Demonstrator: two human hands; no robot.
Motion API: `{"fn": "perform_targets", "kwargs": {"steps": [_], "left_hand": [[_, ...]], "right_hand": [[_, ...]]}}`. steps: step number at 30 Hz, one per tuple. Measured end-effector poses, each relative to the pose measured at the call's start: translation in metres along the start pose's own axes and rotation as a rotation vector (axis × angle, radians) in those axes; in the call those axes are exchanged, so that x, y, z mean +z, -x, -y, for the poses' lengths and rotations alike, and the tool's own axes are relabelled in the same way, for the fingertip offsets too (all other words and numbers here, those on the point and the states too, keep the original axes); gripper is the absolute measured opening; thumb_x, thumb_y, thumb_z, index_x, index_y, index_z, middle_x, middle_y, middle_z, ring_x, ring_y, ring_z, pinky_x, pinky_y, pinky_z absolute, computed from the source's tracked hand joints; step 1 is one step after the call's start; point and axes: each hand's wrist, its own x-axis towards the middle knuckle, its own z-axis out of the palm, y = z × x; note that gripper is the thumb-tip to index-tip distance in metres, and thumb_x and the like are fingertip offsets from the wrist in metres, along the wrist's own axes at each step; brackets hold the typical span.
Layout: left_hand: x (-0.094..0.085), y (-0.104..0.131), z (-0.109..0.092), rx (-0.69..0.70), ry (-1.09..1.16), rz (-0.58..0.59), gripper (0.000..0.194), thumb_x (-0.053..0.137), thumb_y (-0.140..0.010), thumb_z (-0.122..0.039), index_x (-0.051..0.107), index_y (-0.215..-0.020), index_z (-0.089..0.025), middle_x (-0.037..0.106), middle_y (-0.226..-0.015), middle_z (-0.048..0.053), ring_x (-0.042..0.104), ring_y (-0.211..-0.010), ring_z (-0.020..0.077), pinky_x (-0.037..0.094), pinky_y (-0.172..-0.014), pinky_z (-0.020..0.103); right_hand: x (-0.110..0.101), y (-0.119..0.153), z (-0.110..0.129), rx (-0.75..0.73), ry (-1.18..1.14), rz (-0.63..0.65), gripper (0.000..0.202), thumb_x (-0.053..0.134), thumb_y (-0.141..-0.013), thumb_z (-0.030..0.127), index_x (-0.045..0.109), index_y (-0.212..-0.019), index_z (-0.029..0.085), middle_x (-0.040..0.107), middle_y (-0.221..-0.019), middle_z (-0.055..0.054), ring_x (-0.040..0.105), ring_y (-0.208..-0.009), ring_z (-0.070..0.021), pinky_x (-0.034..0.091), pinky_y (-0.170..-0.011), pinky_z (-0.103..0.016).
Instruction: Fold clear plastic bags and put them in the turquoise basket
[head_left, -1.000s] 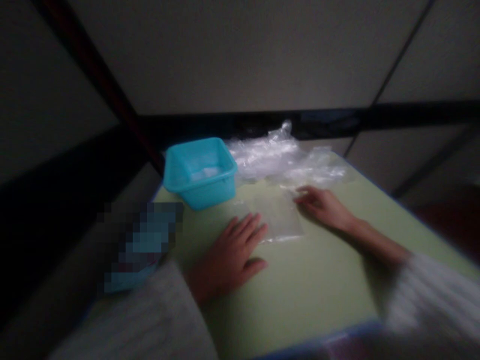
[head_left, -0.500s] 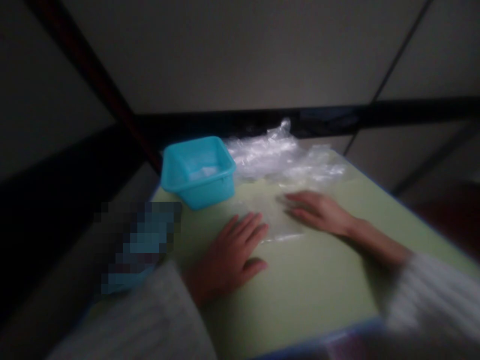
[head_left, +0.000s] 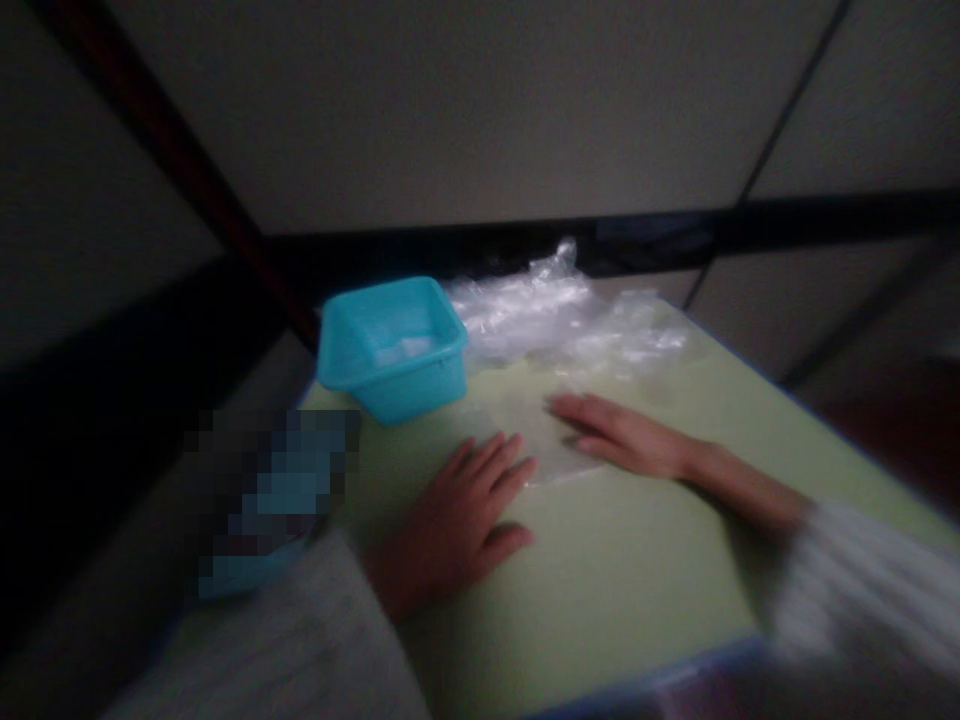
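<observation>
The room is dimly lit. Wall panels (head_left: 510, 120), greyish and plain, fill the upper part of the view; a thin dark seam divides them at the right. A dark red strip (head_left: 172, 150) runs diagonally down the left side, and a dark horizontal band (head_left: 360, 255) crosses behind the far end of the table.

The table (head_left: 615, 590) has a smooth, pale yellow-green top with a blue edge (head_left: 652, 675). Its far end is near the wall.

Two light knitted sleeves, left (head_left: 300, 630) and right (head_left: 862, 580), enter from the lower corners.

A crumpled heap of clear plastic (head_left: 525, 310) covers the far end of the tabletop. Just beside it, on the left, stands an upright turquoise bin (head_left: 416, 390). At the left side of the table, an item masked by pixelation (head_left: 289, 490) cannot be identified.

The left hand (head_left: 469, 515) is palm down on the tabletop, fingers extended and slightly spread, thumb apart; it grips nothing. The right hand (head_left: 630, 435) is flat, fingers extended, thumb separated from them; no object is clasped. Blur prevents confirming its fingertip contact.

The flat clear bag (head_left: 566, 465) lies on the tabletop between the hands: left fingertips at its near left side, right hand over its right part.

Smallest: whitish contents (head_left: 405, 350) inside the bin, too blurred to identify.
</observation>
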Motion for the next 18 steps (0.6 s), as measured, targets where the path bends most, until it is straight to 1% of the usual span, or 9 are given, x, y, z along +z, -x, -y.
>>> {"fn": "perform_targets", "kwargs": {"steps": [3, 5, 10, 15, 18], "left_hand": [[0.000, 0.000, -0.001, -0.010, -0.013, -0.001, 0.060, 0.047, -0.088, -0.044, 0.030, -0.141, -0.023, 0.025, -0.151, 0.009, 0.020, -0.138, 0.0274, 0.018, -0.111, 0.049], [0.000, 0.000, -0.001, -0.016, -0.022, 0.005, 0.060, 0.047, -0.089, -0.045, 0.029, -0.142, -0.022, 0.025, -0.151, 0.009, 0.020, -0.139, 0.0273, 0.019, -0.111, 0.048], [0.000, 0.000, -0.001, -0.021, -0.027, 0.001, 0.061, 0.046, -0.089, -0.047, 0.030, -0.141, -0.021, 0.026, -0.151, 0.009, 0.019, -0.139, 0.0278, 0.018, -0.111, 0.048], [-0.002, 0.000, -0.003, -0.039, -0.010, -0.010, 0.064, 0.048, -0.088, -0.046, 0.028, -0.142, -0.020, 0.023, -0.151, 0.010, 0.016, -0.139, 0.0275, 0.016, -0.112, 0.048], [-0.003, -0.001, -0.004, -0.004, 0.011, 0.005, 0.066, 0.047, -0.088, -0.046, 0.023, -0.144, -0.020, 0.019, -0.153, 0.009, 0.014, -0.140, 0.0262, 0.015, -0.112, 0.047]], "right_hand": [[-0.003, 0.000, -0.001, 0.056, 0.013, -0.087, 0.047, 0.040, -0.095, 0.036, 0.038, -0.138, 0.019, 0.048, -0.136, -0.012, 0.046, -0.124, -0.0248, 0.039, -0.102, -0.047], [-0.004, 0.000, -0.004, 0.110, 0.044, -0.120, 0.044, 0.038, -0.095, 0.035, 0.041, -0.135, 0.019, 0.051, -0.132, -0.013, 0.051, -0.119, -0.0254, 0.042, -0.098, -0.047], [-0.004, 0.002, -0.010, 0.180, 0.097, -0.116, 0.042, 0.037, -0.095, 0.033, 0.045, -0.132, 0.015, 0.055, -0.128, -0.014, 0.056, -0.112, -0.0267, 0.045, -0.095, -0.046], [-0.006, 0.001, -0.004, 0.150, 0.100, -0.126, 0.043, 0.042, -0.093, 0.035, 0.044, -0.132, 0.016, 0.055, -0.127, -0.015, 0.055, -0.112, -0.0273, 0.046, -0.093, -0.047], [-0.006, 0.000, 0.001, 0.068, 0.073, -0.090, 0.050, 0.046, -0.092, 0.037, 0.038, -0.136, 0.018, 0.051, -0.132, -0.014, 0.051, -0.118, -0.0266, 0.038, -0.100, -0.050]]}}
